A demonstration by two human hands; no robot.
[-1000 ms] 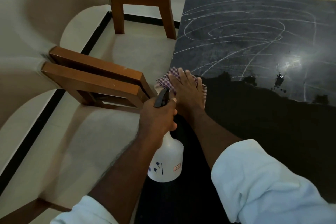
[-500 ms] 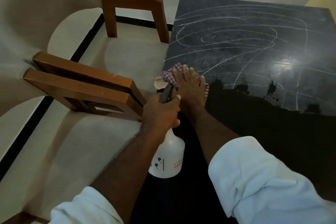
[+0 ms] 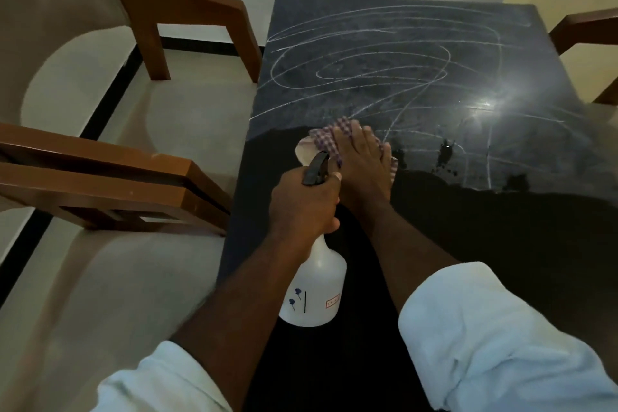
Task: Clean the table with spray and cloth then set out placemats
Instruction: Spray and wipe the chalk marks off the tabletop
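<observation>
The dark polished stone table point(image 3: 451, 244) stretches away from my fingertips, and its white chalky scribbles point(image 3: 361, 70) lie ahead and to the right of them, so I judge the next wipe must push forward and rightward. The white plastic spray bottle with a black trigger point(image 3: 314, 288) stands upright just left of my right wrist. My left hand point(image 3: 306, 201) is wrapped round its neck, nozzle aimed at the cloth; I cannot tell whether its base rests on the table. My right hand point(image 3: 363, 164) is nearer the marks, its fingers point(image 3: 351, 137) straight and flat, pressing the crumpled checked purple-and-white cloth point(image 3: 329, 137) down beneath them. No placemats are in view.
</observation>
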